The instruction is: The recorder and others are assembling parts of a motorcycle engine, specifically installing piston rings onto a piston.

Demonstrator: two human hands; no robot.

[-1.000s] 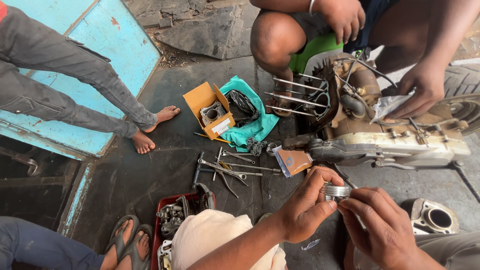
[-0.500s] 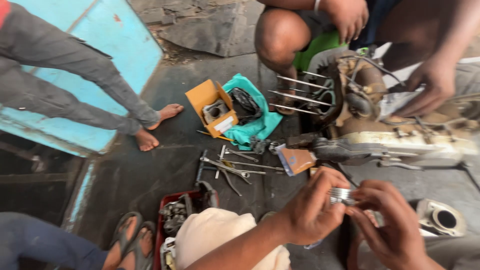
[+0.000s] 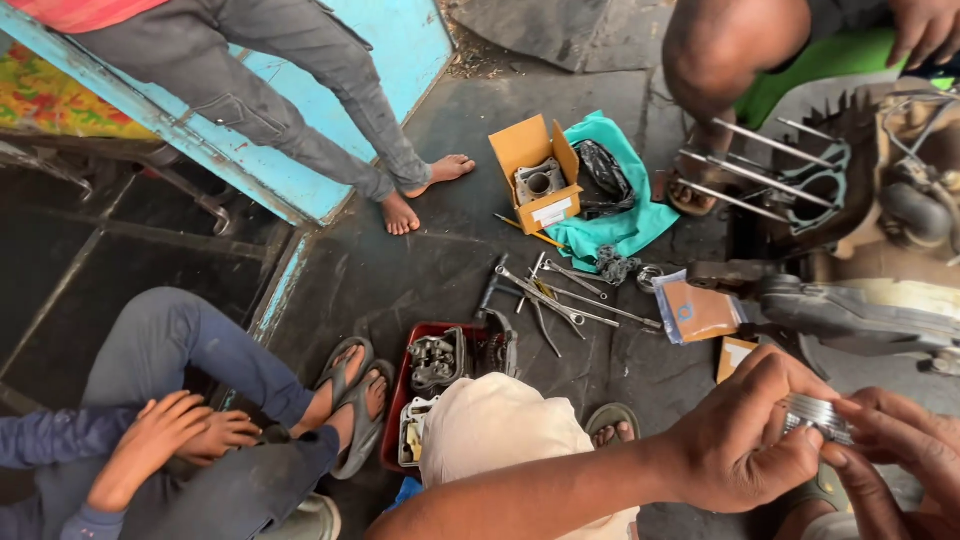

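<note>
My left hand (image 3: pixel 745 435) and my right hand (image 3: pixel 895 455) meet at the lower right, both gripping a small round silver metal part with grooved rings (image 3: pixel 818 416). The left thumb and fingers close over its near side; the right fingers pinch its far side. Just beyond my hands lies a dismantled engine (image 3: pixel 860 250) with long studs sticking out. My knee in beige cloth (image 3: pixel 500 425) is below the left forearm.
Loose hand tools (image 3: pixel 560 295) lie on the dark floor. A red tray of engine parts (image 3: pixel 440 370), an orange box holding a metal cylinder (image 3: pixel 540 180) and a teal cloth (image 3: pixel 620 215) are nearby. Other people sit or stand at left, top left and top right.
The view has swung to the left and downward, so my hands now sit at the lower right edge. Both hands still hold the ringed part.
</note>
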